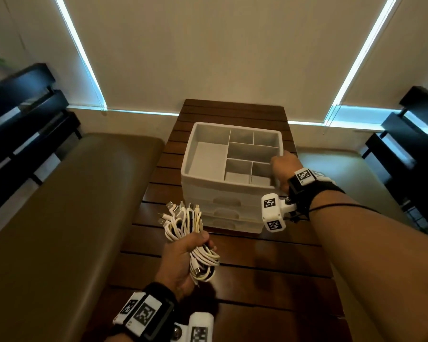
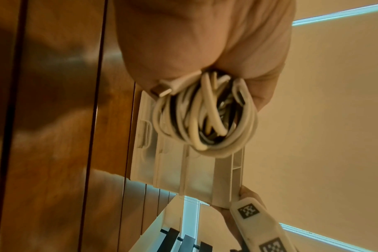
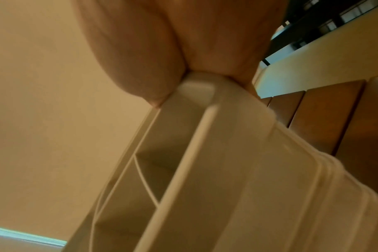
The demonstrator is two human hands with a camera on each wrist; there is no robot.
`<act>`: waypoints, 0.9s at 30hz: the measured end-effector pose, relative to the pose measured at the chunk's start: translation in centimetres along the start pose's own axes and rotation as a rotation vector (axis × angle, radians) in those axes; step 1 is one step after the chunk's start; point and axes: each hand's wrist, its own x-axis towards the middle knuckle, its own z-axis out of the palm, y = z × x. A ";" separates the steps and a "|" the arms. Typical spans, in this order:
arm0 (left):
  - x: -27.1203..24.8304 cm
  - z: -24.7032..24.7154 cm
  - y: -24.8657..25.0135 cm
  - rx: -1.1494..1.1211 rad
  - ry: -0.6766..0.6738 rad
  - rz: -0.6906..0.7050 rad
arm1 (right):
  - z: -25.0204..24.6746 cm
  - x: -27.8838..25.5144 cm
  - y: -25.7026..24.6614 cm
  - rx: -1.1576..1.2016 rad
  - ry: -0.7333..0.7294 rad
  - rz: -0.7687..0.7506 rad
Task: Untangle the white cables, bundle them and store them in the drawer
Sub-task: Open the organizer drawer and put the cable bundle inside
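My left hand [image 1: 185, 257] grips a folded bundle of white cables [image 1: 188, 224] in its fist, above the table's near half; plugs stick out at the top and loops hang below the fingers. The left wrist view shows the cable loops [image 2: 207, 119] bulging from the fist. A white plastic drawer unit [image 1: 232, 193] stands mid-table, with a divided tray on top and three shut drawers in its front. My right hand [image 1: 283, 166] grips the unit's top rim [image 3: 196, 88] at the near right corner, thumb inside the tray and the rest outside.
The dark slatted wooden table [image 1: 269, 262] runs away from me to a wall with drawn blinds. A tan padded bench [image 1: 67, 206] lies along its left side, another seat [image 1: 351, 169] on the right. Dark slatted chairs [image 1: 22, 114] stand at both far sides.
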 end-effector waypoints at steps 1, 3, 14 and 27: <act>-0.1 0.1 -0.1 -0.016 0.007 -0.005 | -0.1 -0.1 0.0 -0.049 -0.003 -0.006; -0.5 0.3 -0.3 -0.038 0.016 -0.007 | -0.4 -1.0 0.2 -0.127 -0.041 -0.006; -5.5 -0.3 -3.9 -0.260 0.126 0.037 | -1.0 -11.4 4.0 -0.035 -0.060 0.018; -7.8 1.2 -5.7 -0.558 0.243 0.069 | -0.2 -16.0 5.8 -0.070 0.008 0.025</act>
